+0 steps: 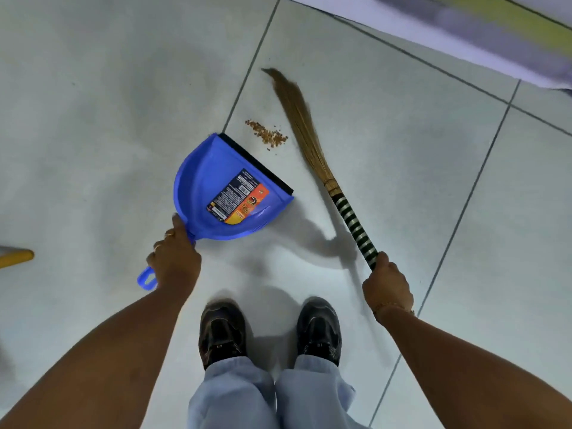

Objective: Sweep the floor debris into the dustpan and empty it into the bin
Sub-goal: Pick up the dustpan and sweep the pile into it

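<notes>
A blue dustpan [204,184] with a black rubber lip and a printed label rests on the pale floor tiles, its lip facing up and right. My left hand [173,258] grips its handle. A small pile of brown crumbs [267,134] lies just beyond the lip, apart from it. To the right of the crumbs stretches a grass broom [297,119], its bristles on the floor and its black-and-silver striped handle [356,227] held at the lower end by my right hand [387,284]. No bin shows in view.
My two dark shoes [269,329] stand on the tiles below the dustpan. A blurred white, purple and yellow edge [464,29] runs across the top right. A yellow rounded tip [18,257] pokes in at the left edge.
</notes>
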Motion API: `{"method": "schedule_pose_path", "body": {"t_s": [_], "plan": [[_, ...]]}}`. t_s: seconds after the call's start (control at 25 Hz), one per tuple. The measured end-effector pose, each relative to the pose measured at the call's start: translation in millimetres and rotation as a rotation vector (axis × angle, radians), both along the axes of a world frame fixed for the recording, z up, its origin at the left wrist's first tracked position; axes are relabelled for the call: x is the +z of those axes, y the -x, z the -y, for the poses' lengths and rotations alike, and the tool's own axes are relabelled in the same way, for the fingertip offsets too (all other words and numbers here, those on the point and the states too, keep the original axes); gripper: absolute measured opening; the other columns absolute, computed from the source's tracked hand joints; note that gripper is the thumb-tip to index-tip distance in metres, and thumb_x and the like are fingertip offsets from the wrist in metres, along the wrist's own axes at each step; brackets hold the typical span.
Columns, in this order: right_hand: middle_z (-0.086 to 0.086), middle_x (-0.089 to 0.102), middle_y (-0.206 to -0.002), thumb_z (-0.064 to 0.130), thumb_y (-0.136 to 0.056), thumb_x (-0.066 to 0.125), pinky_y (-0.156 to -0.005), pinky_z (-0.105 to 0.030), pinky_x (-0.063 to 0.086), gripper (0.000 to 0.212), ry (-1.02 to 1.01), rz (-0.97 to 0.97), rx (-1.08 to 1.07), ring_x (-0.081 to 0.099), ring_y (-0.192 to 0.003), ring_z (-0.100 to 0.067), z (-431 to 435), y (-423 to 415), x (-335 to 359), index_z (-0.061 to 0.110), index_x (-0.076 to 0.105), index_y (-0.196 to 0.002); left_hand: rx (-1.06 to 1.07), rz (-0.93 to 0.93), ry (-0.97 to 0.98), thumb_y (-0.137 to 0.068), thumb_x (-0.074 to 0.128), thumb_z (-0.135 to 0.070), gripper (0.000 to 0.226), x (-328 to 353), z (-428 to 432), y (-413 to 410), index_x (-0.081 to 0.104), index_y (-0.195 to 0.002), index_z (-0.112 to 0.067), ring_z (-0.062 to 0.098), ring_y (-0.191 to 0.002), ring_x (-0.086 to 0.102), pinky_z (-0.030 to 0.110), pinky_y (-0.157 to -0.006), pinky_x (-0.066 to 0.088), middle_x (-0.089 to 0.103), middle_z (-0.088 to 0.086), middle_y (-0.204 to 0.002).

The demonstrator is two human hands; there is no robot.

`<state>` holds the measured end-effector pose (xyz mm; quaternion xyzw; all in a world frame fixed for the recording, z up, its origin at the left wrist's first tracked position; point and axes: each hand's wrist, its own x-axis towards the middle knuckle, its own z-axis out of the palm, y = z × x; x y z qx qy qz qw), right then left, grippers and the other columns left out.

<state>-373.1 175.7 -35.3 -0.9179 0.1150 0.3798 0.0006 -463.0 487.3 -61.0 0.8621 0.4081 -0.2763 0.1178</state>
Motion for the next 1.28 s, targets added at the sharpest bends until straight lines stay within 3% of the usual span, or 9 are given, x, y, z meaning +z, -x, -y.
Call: {"method": "schedule_pose_path", "body": {"t_s": [0.16, 0.32, 0.44, 0.56, 0.64, 0.72, 0.88, 1.12, 1.28], "plan": [[-0.013, 0.059, -0.110, -0.001, -0.085, 0.043, -0.074, -0.036, 0.041, 0.041, 0.063, 0.023, 0.129, 0.054, -0.101, -0.033, 14.0, -8.3, -3.0, 0.011, 0.044, -0.124, -0.071, 0.032, -0.033, -0.086, 0.051, 0.001, 0.066, -16.2, -31.8, -8.3, 0.019, -0.143, -0.005, 0.053, -0.094, 0.052, 0.059, -0.081, 0.042, 0.054, 0.034, -0.109], [-0.008, 0.060, -0.113, -0.001, -0.082, 0.045, -0.082, -0.039, 0.046, 0.054, 0.081, -0.030, 0.284, 0.055, -0.104, -0.031, 33.0, 7.6, 11.9, 0.016, 0.043, -0.133, -0.134, 0.054, -0.015, -0.085, 0.050, 0.004, 0.065, -27.4, -52.2, -13.9, 0.020, -0.142, -0.001, 0.054, -0.087, 0.054, 0.059, -0.076, 0.044, 0.055, 0.037, -0.103], [-0.013, 0.062, -0.113, -0.003, -0.080, 0.050, -0.078, -0.040, 0.049, 0.059, 0.030, 0.026, 0.203, 0.057, -0.103, -0.037, 43.6, 19.5, 25.6, 0.013, 0.047, -0.137, -0.117, 0.081, 0.016, -0.085, 0.050, 0.004, 0.064, -34.8, -49.6, -10.9, 0.021, -0.142, 0.000, 0.054, -0.086, 0.054, 0.059, -0.075, 0.044, 0.055, 0.037, -0.104], [-0.015, 0.059, -0.120, -0.003, -0.080, 0.049, -0.083, -0.043, 0.050, 0.058, 0.048, 0.070, 0.034, 0.055, -0.109, -0.038, 41.9, 5.0, 23.3, 0.013, 0.045, -0.136, -0.121, 0.111, 0.010, -0.085, 0.052, 0.004, 0.063, -38.4, -48.6, -5.3, 0.023, -0.141, 0.001, 0.054, -0.084, 0.055, 0.058, -0.074, 0.044, 0.055, 0.038, -0.102], [-0.016, 0.059, -0.114, -0.003, -0.079, 0.046, -0.081, -0.044, 0.050, 0.054, 0.085, 0.061, 0.015, 0.055, -0.103, -0.037, 33.4, -6.6, 14.8, 0.014, 0.044, -0.131, -0.136, 0.097, -0.005, -0.084, 0.052, 0.005, 0.064, -38.1, -53.2, 2.0, 0.023, -0.141, 0.001, 0.053, -0.083, 0.055, 0.058, -0.073, 0.045, 0.055, 0.038, -0.100], [-0.015, 0.060, -0.110, -0.003, -0.080, 0.045, -0.079, -0.043, 0.049, 0.052, 0.118, 0.023, 0.125, 0.056, -0.100, -0.036, 22.2, -9.2, 9.9, 0.013, 0.043, -0.130, -0.142, 0.075, -0.020, -0.083, 0.052, 0.006, 0.066, -36.7, -58.2, 12.9, 0.022, -0.141, 0.001, 0.053, -0.081, 0.055, 0.057, -0.073, 0.045, 0.055, 0.037, -0.099], [-0.010, 0.059, -0.121, 0.004, -0.084, 0.049, -0.083, -0.040, 0.048, 0.059, 0.096, -0.098, 0.335, 0.056, -0.108, -0.033, 14.1, 20.5, 27.5, 0.016, 0.039, -0.140, -0.096, 0.045, -0.023, -0.085, 0.050, 0.005, 0.063, -27.0, -61.5, 24.9, 0.023, -0.142, -0.001, 0.052, -0.084, 0.056, 0.058, -0.076, 0.045, 0.057, 0.035, -0.101], [-0.022, 0.061, -0.109, -0.008, -0.079, 0.053, -0.073, -0.042, 0.051, 0.057, -0.081, 0.036, -0.022, 0.060, -0.092, -0.042, 11.6, 64.4, 80.4, 0.005, 0.049, -0.134, 0.204, 0.066, 0.084, -0.082, 0.057, 0.002, 0.044, 28.9, -28.0, 7.8, 0.043, -0.123, 0.001, 0.049, -0.103, 0.054, 0.054, -0.095, 0.038, 0.059, 0.029, -0.112], [-0.025, 0.056, -0.116, -0.007, -0.083, 0.053, -0.073, -0.041, 0.051, 0.056, -0.200, 0.130, -0.158, 0.060, -0.089, -0.044, -0.4, 61.1, 119.8, 0.004, 0.046, -0.138, 0.404, 0.174, 0.251, -0.081, 0.062, -0.002, 0.043, 110.2, 37.7, -12.9, 0.044, -0.119, 0.002, 0.045, -0.110, 0.054, 0.049, -0.091, 0.042, 0.057, 0.027, -0.118]]}}
